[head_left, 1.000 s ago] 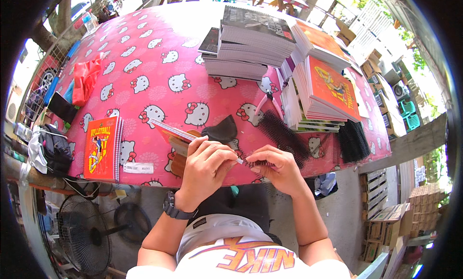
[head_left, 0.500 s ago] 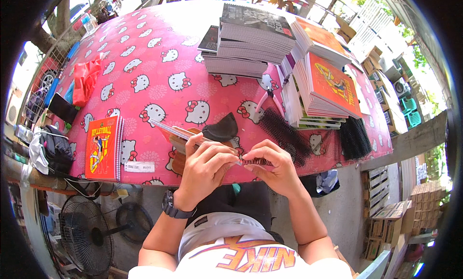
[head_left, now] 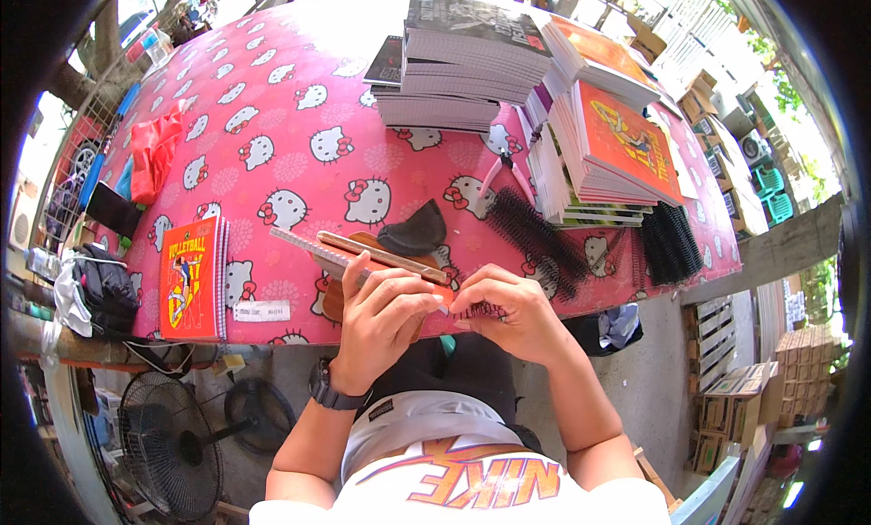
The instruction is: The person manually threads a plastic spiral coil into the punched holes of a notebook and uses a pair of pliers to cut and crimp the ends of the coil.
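My left hand [head_left: 386,303] is closed around an unbound notebook [head_left: 304,250], seen nearly edge-on, with an orange patch showing by the fingertips. Close beside it my right hand [head_left: 508,312] pinches a dark spiral binding coil [head_left: 482,309] at the notebook's right end. The fingers hide how far the coil passes through the holes. Just beyond the left hand is a brown wooden strip [head_left: 381,255]. Behind that lies a black curved piece [head_left: 413,229], its kind unclear.
Loose black coils [head_left: 535,244] and pink-handled pliers [head_left: 504,174] lie right of centre. Notebook stacks with black covers [head_left: 454,67] and orange covers [head_left: 626,144] stand beyond. One bound orange notebook [head_left: 193,280] lies at left. A black fan [head_left: 172,443] stands below the table edge.
The notebook in my left hand has tilted, and the wooden strip beside it shows more. My right fingers have closed further over the coil, leaving less of it in sight.
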Demonstrator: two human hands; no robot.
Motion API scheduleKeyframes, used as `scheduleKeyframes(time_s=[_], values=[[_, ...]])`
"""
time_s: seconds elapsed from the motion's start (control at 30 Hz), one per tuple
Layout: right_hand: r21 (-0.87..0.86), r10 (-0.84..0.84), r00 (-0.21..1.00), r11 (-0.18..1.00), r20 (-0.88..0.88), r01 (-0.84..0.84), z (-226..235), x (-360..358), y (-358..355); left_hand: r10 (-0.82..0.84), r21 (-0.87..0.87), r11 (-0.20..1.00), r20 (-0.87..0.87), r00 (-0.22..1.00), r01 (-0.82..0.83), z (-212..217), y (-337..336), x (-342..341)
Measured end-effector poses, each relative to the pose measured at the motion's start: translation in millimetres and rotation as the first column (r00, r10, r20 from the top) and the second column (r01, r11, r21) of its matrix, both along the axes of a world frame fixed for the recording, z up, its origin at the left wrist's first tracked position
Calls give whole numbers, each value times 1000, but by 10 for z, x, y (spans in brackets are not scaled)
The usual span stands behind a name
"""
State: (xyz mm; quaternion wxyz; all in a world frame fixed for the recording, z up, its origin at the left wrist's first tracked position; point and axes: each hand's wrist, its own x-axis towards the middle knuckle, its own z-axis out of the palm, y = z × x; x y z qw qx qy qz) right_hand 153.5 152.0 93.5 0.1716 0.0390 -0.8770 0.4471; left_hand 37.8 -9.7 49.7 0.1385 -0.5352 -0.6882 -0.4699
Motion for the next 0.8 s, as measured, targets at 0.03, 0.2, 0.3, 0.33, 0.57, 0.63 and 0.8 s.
scheduleKeyframes(time_s=[0.03, 0.2, 0.3, 0.33, 0.57, 0.63, 0.8], values=[[-23, -21, 998, 999, 59, 22, 5, 13, -5, 13, 2, 1000, 5, 1000, -13, 5, 18, -2], [-26, -145, 985, 989, 89, 147, -59, 51, -65, -39, -92, 995, 36, 999, 42, 253, 106, -29], [-358, -206, 925, 877, 321, 319, -257, 19, 41, -131, -154, 979, 12, 991, 132, 187, 92, -122], [-39, -266, 931, 958, 250, 285, -505, -6, 141, -104, -184, 978, 3, 995, 102, 183, 79, -117], [294, -413, 842, 901, 347, 320, -1048, -3, 518, -95, -136, 987, -26, 995, 91, 164, 165, -119], [394, -531, 808, 820, 256, 414, -1010, -102, 700, -104, -167, 981, -28, 994, 98, 184, 181, -112], [414, -387, 920, 829, -62, 377, -982, -764, 576, -68, -179, 983, -128, 989, 45, 147, 185, -159]])
